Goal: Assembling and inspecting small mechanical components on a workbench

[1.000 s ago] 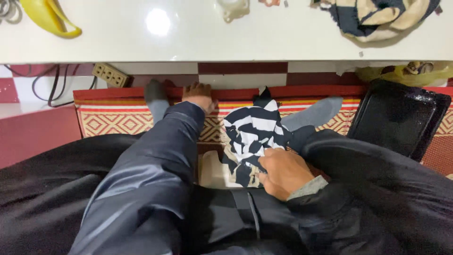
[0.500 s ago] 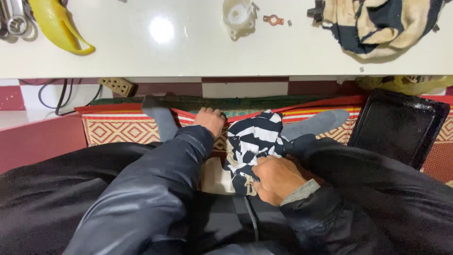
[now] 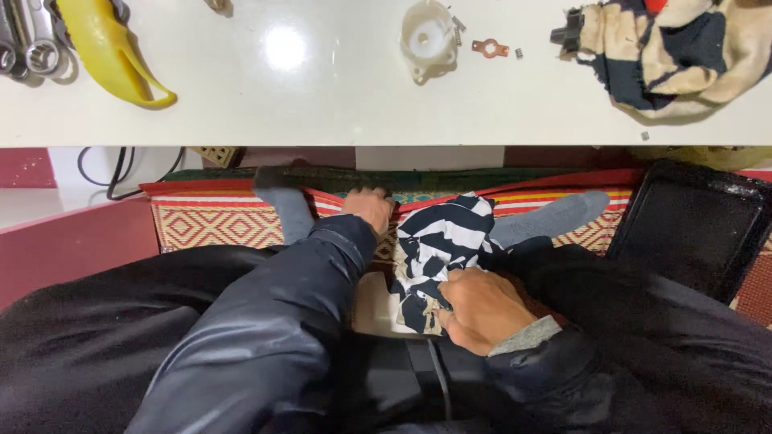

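Two hands work low in the lap, under the near edge of the white table. Nearest, the right hand has its fingers clenched on the near end of a black-and-white striped cloth, which lies bunched between the knees over a pale flat object that is mostly hidden. A little farther and to the left, the left hand reaches toward the patterned mat; its fingers curl down out of sight, so whether they grip anything I cannot tell. By my judgement the work with the cloth is under way and unfinished: it is gathered but not lifted clear of the lap. Two grey socked feet rest on the mat, and one black tray sits at the right. Far off on the table lie one yellow handle, one white plastic part, one small copper washer and one soiled rag
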